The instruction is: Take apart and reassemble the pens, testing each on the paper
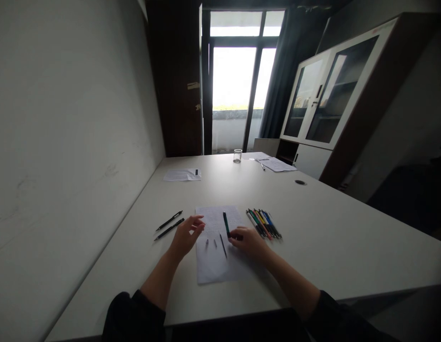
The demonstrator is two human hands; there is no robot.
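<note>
While two dark pens (169, 230) lie at centre left of the frame, apparently whole, the left hand (187, 232) is beside them, thumb and fingers loosely apart, holding nothing visible. On the paper (213, 271), low in the centre, two small parts (206, 243) and a refill (223, 244) lie loose and unjoined, so their separation looks done. Just right, the right hand (247, 240) pinches the lower end of a green barrel (225, 224). Right of centre, a row of pens (263, 224) appears whole.
</note>
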